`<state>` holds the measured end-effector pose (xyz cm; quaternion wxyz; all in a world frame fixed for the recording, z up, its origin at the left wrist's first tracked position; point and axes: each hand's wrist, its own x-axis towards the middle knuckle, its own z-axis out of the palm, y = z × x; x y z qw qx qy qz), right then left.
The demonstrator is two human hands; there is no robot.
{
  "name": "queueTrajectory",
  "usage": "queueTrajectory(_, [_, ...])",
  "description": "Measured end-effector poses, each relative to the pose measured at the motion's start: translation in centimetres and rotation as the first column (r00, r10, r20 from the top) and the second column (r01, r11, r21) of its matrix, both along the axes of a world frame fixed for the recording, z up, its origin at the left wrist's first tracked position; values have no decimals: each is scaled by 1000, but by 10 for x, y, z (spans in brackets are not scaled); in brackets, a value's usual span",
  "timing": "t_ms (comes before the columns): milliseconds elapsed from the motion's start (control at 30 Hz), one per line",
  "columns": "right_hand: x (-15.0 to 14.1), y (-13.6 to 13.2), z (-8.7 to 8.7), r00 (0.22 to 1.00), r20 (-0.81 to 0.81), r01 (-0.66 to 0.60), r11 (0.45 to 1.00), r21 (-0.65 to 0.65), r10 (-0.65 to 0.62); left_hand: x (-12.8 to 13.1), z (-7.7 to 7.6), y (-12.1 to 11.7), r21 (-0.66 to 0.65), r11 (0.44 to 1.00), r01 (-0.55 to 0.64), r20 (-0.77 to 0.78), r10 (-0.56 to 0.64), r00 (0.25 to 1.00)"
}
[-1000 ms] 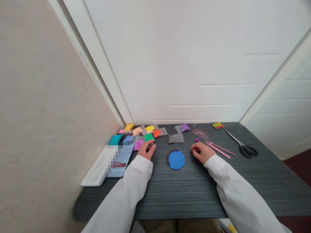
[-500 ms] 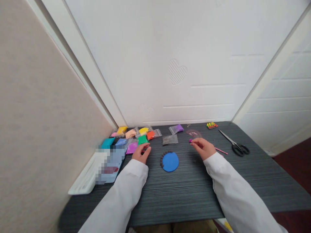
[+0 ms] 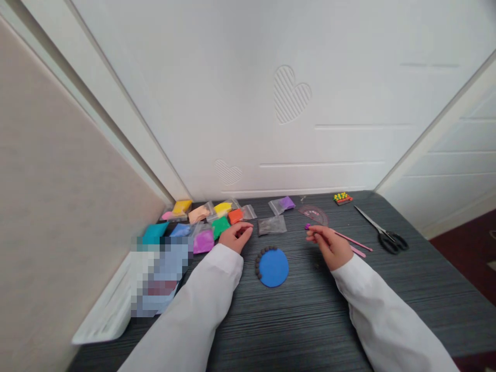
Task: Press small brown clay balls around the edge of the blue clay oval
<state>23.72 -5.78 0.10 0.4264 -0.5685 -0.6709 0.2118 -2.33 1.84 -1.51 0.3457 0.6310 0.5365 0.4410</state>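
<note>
A flat blue clay disc [image 3: 274,267] lies on the dark table, with a row of small dark clay balls [image 3: 258,262] along its left and upper edge. My left hand [image 3: 235,236] is up and left of the disc, beside the green clay packet [image 3: 220,227]; its thumb and fingers are pinched together, and anything between them is too small to see. To the right of the disc, my right hand [image 3: 329,246] has its fingertips drawn together, their content hidden. Just beyond those fingertips sits a small purple clay piece [image 3: 307,226]. A bag of dark clay [image 3: 272,225] lies between the hands.
Several bagged clays, including an orange one [image 3: 235,216] and a purple one [image 3: 287,202], line the back. Pink tools [image 3: 354,241], a clear protractor [image 3: 313,213], black-handled scissors [image 3: 387,238] and a yellow-red piece [image 3: 343,198] are at right. A white tray [image 3: 106,305] stands left.
My left hand has shifted right and its thumb and fingers have come together. My right hand has moved slightly right, its fingertips now lower relative to the purple piece. The head view has shifted.
</note>
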Motion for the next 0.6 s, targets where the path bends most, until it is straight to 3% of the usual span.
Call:
queueTrajectory(300, [0, -1, 0, 983, 116, 141, 989, 30, -144, -4, 4, 0, -51, 999, -3, 198, 13, 980])
queueTrajectory(367, [-1, -2, 9, 979, 124, 159, 987, 32, -162, -4, 6, 1, -64, 998, -21, 237, 36, 971])
queueTrajectory(433, [-8, -9, 33, 972, 184, 140, 989, 37, -145, -5, 8, 1, -74, 997, -34, 262, 53, 964])
queueTrajectory(467, [-14, -15, 51, 952, 290, 93, 995, 38, -100, -5, 8, 1, -77, 996, -37, 267, 57, 962])
queueTrajectory(533, [-26, -35, 92, 840, 539, -108, 992, 66, 56, -5, 9, 1, -79, 996, -38, 264, 57, 963])
queueTrajectory(600, [-36, -63, 121, 772, 622, -257, 959, 122, 128, -6, 8, 0, -80, 996, -37, 253, 56, 966])
